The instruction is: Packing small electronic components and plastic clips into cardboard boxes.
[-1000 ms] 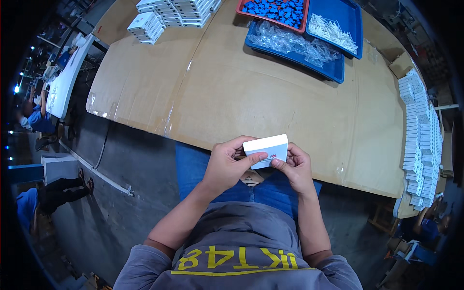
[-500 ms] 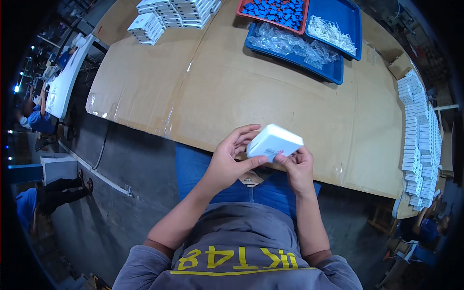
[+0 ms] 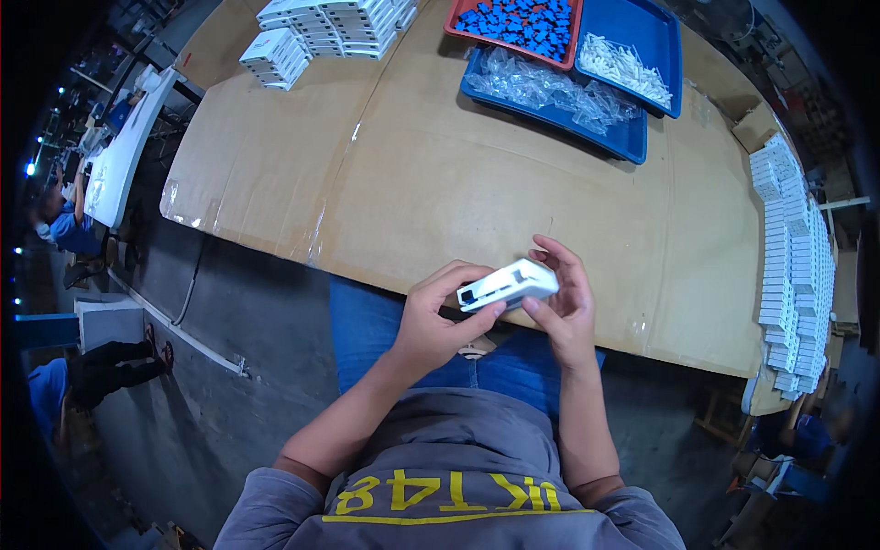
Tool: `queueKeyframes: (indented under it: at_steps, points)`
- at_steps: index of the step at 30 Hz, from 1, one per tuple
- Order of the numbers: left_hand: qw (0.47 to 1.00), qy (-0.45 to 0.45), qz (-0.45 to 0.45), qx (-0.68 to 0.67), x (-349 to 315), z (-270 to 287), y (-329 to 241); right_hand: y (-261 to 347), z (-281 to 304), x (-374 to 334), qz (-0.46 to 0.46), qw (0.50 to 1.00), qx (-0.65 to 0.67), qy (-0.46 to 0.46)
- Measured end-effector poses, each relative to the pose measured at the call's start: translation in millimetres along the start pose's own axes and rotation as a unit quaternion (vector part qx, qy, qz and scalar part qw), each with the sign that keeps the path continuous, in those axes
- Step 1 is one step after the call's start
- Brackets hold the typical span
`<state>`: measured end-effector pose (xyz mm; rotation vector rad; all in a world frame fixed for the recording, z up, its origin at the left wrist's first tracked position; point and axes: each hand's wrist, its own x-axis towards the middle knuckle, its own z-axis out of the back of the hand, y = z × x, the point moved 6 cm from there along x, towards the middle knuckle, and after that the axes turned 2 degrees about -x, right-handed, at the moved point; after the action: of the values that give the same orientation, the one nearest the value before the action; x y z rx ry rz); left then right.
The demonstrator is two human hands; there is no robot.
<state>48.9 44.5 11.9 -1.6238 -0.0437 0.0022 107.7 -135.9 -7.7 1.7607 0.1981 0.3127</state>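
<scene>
A white plastic case (image 3: 507,285) is tilted above the table's near edge, turned so its narrow side shows a slot and a dark opening at the left end. My left hand (image 3: 440,312) is closed around that end, thumb below and fingers behind. At the other end, my right hand (image 3: 570,312) rests its thumb against the lower edge, while its fingers are spread and raised beside the case. The case's broad face is mostly out of sight.
Cardboard covers the table (image 3: 440,174). Stacked white cases (image 3: 339,23) stand far left. A red tray (image 3: 576,37) of blue pieces, a blue tray (image 3: 674,55) of white pieces and another blue tray (image 3: 632,147) of clear plastic pieces lie far right. White stacks (image 3: 793,275) line the right edge.
The case has been turned from showing its broad face to showing its slotted narrow side. My right fingers have come off it and spread upward; my left hand keeps hold.
</scene>
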Motion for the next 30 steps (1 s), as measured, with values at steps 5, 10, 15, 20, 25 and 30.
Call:
queueKeyframes:
  at_steps: [5, 10, 15, 20, 25, 30]
  points:
    - [0.994, 0.047, -0.057, 0.082, 2, 1, -15, 17, -14, -1, -0.063, 0.990, 0.013, 0.122]
    - [0.997, 0.002, -0.060, -0.056, -4, 4, -7, 29, -15, -7, 0.011, 0.995, -0.017, 0.097]
    - [0.992, 0.005, -0.047, -0.121, -11, 5, -1, 45, -20, -7, 0.094, 0.979, -0.151, 0.096]
    - [0.992, 0.027, -0.045, -0.110, -6, 6, -4, 48, -19, -11, 0.123, 0.976, -0.168, 0.069]
    - [0.994, 0.047, -0.074, -0.061, -3, 7, -10, 47, -19, -11, 0.120, 0.981, -0.141, 0.066]
    - [0.995, 0.056, -0.041, -0.074, -4, 5, -12, 42, -15, -13, 0.108, 0.986, -0.115, 0.062]
